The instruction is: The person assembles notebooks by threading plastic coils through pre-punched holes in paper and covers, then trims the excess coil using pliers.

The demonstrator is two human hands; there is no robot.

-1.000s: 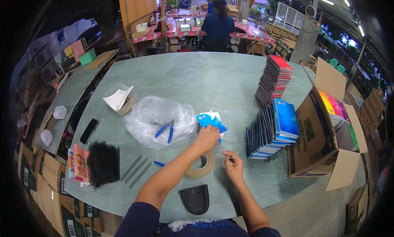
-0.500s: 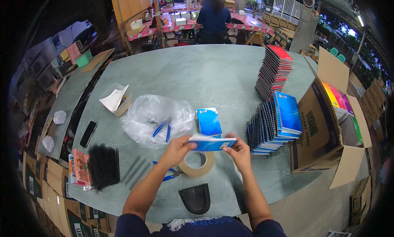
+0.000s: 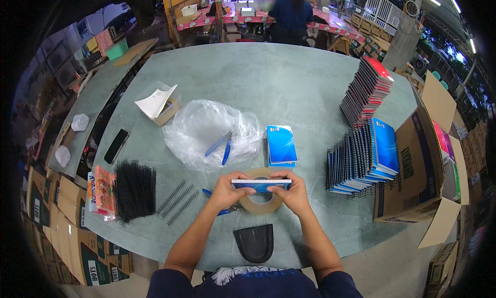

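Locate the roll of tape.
In the head view, the roll of tape lies slightly right of centre on the table, partly hidden behind the blue notebook held by the left hand and right hand, with blue-handled pliers at its lower left.

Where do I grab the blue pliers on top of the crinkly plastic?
Probably best by the blue handles, coming from the person's side of the table: they spread toward the person, while the head of the pliers points away. Pinch from above, as they lie on the clear plastic.
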